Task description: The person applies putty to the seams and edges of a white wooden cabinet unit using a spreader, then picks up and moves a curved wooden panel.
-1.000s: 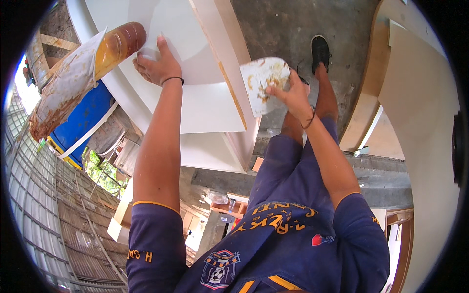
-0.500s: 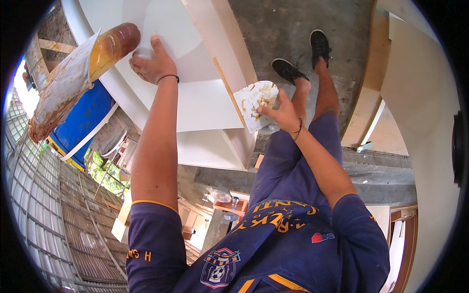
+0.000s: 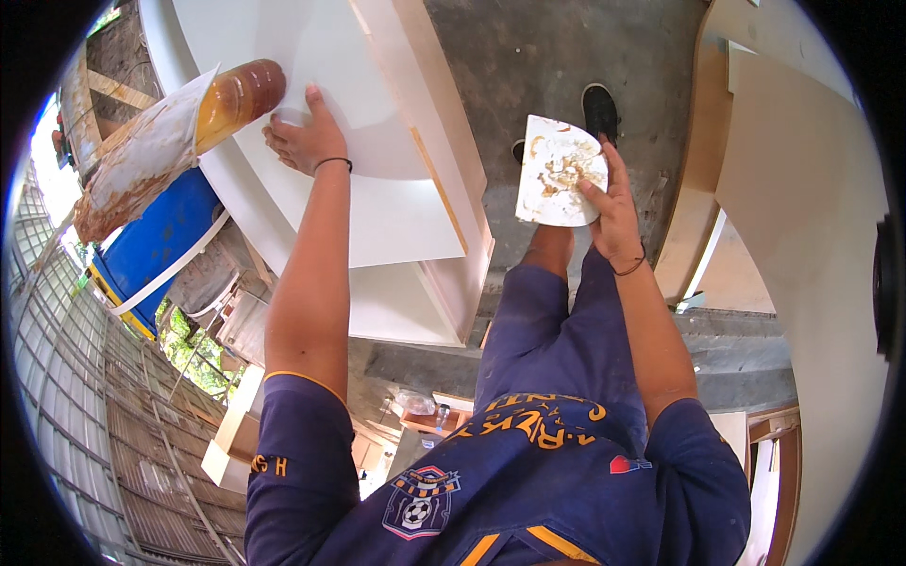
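My left hand (image 3: pixel 309 141) lies on the white top panel (image 3: pixel 406 212) of a cabinet, fingers apart, with nothing held in it. Just beyond its fingers, on the left, is a plastic bottle (image 3: pixel 238 102) of amber to dark brown colour, partly inside a white, brown-stained wrapping. My right hand (image 3: pixel 615 215) grips a flat white board piece (image 3: pixel 557 174) with one rounded edge, thumb on its upper face. Brown and yellowish smears of paste cover that face. The piece is held in the air over my legs, apart from the cabinet.
A thin wooden strip (image 3: pixel 437 189) runs along the panel's right edge. The cabinet's open side (image 3: pixel 401 300) faces me. To the right stand a pale curved panel (image 3: pixel 793 217) and wooden boards. A blue container (image 3: pixel 156 245) is at the left. My shoe (image 3: pixel 600 108) is on the concrete floor.
My right hand has carried the smeared white piece right, away from the cabinet's edge, and turned it. My left hand stays on the panel.
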The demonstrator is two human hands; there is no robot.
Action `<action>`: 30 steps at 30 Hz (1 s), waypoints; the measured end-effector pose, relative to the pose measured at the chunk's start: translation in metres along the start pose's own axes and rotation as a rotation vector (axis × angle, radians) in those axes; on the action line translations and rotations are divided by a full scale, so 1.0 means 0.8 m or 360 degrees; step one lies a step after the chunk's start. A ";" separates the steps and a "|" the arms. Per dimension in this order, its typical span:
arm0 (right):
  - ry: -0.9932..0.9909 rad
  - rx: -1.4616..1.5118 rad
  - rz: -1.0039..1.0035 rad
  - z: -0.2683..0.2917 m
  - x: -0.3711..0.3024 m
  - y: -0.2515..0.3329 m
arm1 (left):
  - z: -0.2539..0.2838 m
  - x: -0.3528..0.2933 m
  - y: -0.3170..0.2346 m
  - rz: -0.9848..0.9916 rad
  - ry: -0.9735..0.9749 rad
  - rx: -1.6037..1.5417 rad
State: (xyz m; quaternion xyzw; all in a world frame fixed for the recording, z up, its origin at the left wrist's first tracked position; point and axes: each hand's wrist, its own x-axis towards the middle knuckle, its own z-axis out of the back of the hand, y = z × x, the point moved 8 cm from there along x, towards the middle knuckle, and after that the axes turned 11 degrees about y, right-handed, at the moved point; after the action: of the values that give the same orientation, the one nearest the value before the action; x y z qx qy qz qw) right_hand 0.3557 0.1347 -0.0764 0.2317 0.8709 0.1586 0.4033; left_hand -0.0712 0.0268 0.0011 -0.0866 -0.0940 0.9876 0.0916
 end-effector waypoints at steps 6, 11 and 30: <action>0.0464 0.0449 -0.0179 -0.028 0.005 0.029 | -0.003 -0.004 -0.002 0.0027 0.0021 -0.0008; 0.0675 0.0299 -0.0128 -0.083 0.014 0.070 | -0.003 -0.005 -0.001 0.0081 0.0051 -0.0009; 0.0646 -0.1394 -0.0087 -0.213 0.086 0.102 | 0.000 -0.009 -0.001 0.0070 0.0045 -0.0021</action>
State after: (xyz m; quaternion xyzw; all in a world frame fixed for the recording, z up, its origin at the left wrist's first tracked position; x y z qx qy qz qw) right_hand 0.2066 0.2247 0.0241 -0.0185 0.7892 0.5417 0.2889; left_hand -0.0636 0.0260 0.0021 -0.1034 -0.0973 0.9874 0.0704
